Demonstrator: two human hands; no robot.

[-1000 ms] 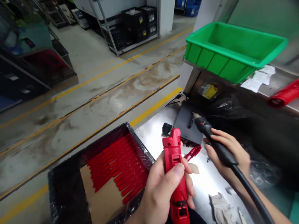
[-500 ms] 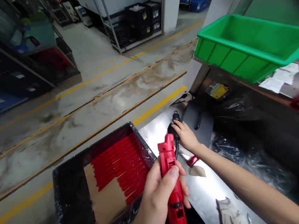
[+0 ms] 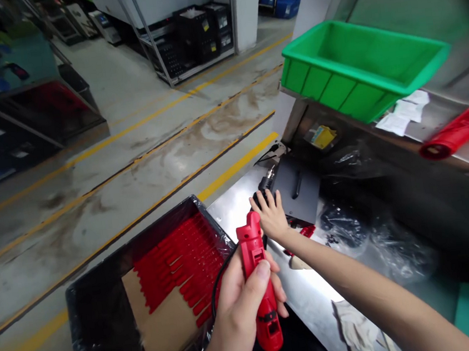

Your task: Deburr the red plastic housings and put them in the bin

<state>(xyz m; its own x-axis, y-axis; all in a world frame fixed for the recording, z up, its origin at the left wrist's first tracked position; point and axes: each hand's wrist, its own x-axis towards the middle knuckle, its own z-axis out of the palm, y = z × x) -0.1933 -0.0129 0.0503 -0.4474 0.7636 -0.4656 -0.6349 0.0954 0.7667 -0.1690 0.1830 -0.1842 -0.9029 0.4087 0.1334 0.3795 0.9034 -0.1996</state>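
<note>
Viewed yellow-lined factory floor (image 3: 149,123), then metal table (image 3: 303,296) and, beside it, black tray (image 3: 103,323). Found right hand (image 3: 273,216) with fingers spread at black tool (image 3: 265,183), possibly touching; found left hand (image 3: 240,303) clamped around red housing (image 3: 267,300), in front of table edge. Judged best to hold housing steady, keeping fingers clear of tool's metal tip (image 3: 271,172). Recorded housing as smooth, elongated, slotted along face, with black insert (image 3: 268,316) near lower end.

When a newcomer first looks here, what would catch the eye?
Probably the bright green bin at upper right comes first. Then the eye may drop to the red plastic piece in the left hand, lower centre, and the rows of red parts in the black crate, lower left.
</note>
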